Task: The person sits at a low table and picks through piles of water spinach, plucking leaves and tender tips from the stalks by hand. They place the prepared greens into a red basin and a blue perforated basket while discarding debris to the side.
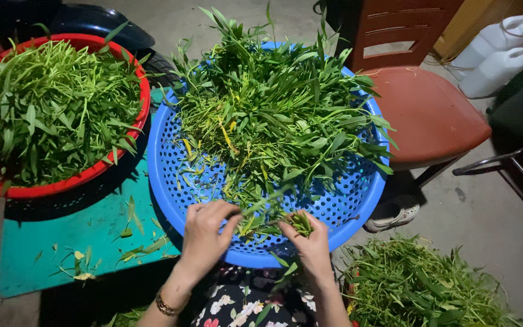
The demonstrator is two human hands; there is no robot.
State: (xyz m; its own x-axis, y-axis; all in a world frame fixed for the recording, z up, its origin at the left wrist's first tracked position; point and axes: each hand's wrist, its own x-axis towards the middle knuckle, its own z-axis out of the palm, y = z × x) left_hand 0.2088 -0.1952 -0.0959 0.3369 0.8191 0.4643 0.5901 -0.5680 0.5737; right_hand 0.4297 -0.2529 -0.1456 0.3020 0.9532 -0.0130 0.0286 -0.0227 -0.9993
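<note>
Picking through leafy green stems [273,115] heaped in the round blue perforated plastic basket [171,181]: left hand [206,233] pinches one stem, right hand [310,242] closes on a small bunch (near rim). Best snapped close to the fingers. Red basket [143,103] far left.

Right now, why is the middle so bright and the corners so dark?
In the head view, light falls mostly on the blue basket and its greens, sharp and vivid; the corners fade to shadow, the red basket casts a dark shadow on the teal mat, and both the left hand and right hand look clear.
</note>
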